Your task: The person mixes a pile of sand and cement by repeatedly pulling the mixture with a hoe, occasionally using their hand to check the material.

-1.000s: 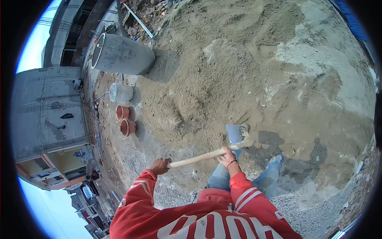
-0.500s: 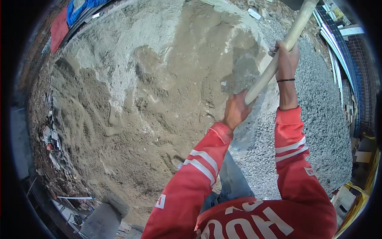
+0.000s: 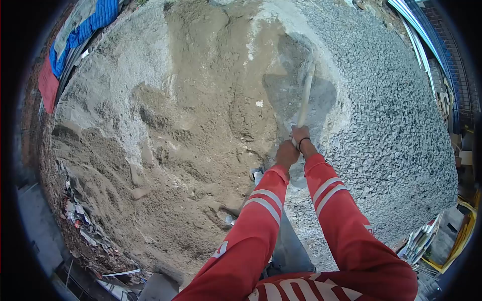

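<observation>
Both of my hands are wrapped round the pale wooden handle of a hoe [image 3: 307, 93]. My left hand [image 3: 286, 154] grips near the handle's lower end, and my right hand [image 3: 300, 134], with a dark band at the wrist, is closed just ahead of it, almost touching. The handle slants away from me over a grey, damp-looking patch [image 3: 321, 98] between brown sand [image 3: 211, 100] and grey gravel [image 3: 386, 125]. At the far end, the hoe's blade cannot be made out.
Paler sandy material [image 3: 113, 85] lies at the left. Blue sheeting [image 3: 83, 32] and a red piece [image 3: 47, 88] sit at the upper left edge. Debris [image 3: 83, 223] runs along the left. Long metal strips [image 3: 416, 30] border the gravel at upper right.
The hoe has swung from raised at the upper right down onto the grey patch. My right hand has slid down the handle close to my left. The view has shifted.
</observation>
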The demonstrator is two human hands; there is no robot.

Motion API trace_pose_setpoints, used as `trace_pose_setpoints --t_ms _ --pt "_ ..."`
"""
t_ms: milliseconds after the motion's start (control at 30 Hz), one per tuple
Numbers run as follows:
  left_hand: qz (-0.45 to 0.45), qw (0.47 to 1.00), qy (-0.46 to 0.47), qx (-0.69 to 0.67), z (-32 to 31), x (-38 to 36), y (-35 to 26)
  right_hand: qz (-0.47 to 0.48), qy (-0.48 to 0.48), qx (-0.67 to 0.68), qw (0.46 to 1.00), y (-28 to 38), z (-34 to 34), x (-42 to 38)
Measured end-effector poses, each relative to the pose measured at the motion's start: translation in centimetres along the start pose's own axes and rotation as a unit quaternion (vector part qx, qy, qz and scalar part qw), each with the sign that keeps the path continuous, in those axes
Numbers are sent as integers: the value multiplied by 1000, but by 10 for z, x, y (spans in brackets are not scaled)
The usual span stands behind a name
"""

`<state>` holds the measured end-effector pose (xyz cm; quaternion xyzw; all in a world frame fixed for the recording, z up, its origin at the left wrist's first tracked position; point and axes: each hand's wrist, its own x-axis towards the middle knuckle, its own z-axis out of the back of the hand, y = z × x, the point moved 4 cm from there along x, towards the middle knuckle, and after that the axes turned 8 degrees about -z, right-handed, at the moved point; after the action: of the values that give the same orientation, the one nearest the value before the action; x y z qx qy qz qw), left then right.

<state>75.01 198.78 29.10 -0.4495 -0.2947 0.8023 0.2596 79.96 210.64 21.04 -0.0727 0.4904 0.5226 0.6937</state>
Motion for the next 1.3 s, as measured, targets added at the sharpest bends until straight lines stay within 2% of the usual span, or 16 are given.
trace_pose_setpoints --t_ms 167,267,333,400,433,467,500,567,667,800,867,933,1033,1167,1233,1300 --pt "34 999 8 8 11 -15 23 9 41 92 995 5 -16 -51" --pt "36 999 11 15 57 -21 4 -81 141 270 949 25 -37 -47" --pt "34 999 -32 -16 80 -24 1 -80 213 312 922 36 -49 -47" --pt "33 998 -54 -10 98 -47 6 -128 236 371 889 33 -60 -64" --pt "28 998 -46 -10 108 -69 14 -97 286 363 881 17 -73 -49" --pt "28 999 -39 -12 114 -96 31 -139 232 406 873 20 -76 -100" --pt "34 999 -41 -10 117 -126 54 -135 293 407 854 2 -91 -107" --pt "56 997 -44 -13 115 -210 110 -83 318 373 868 -48 -124 -120" --pt "106 992 -52 -33 118 -381 197 -127 281 358 881 -114 -178 -215" --pt "157 978 -135 -20 52 -649 342 -319 303 191 877 -267 -283 -350" --pt "259 958 -119 -20 22 -774 386 -375 349 96 854 -378 -325 -438" --pt "326 933 -152 -27 1 -885 409 -474 377 -8 796 -437 -337 -548" --pt "427 888 -171 -16 -35 -1002 431 -485 434 -76 755 -501 -337 -631" --pt "435 886 -157 -36 -46 -1005 418 -443 473 -118 752 -494 -316 -644" --pt "383 908 -153 -76 -44 -953 410 -430 422 -104 791 -472 -310 -590" --pt "340 924 -157 -81 -42 -867 399 -332 380 -82 859 -406 -302 -528"
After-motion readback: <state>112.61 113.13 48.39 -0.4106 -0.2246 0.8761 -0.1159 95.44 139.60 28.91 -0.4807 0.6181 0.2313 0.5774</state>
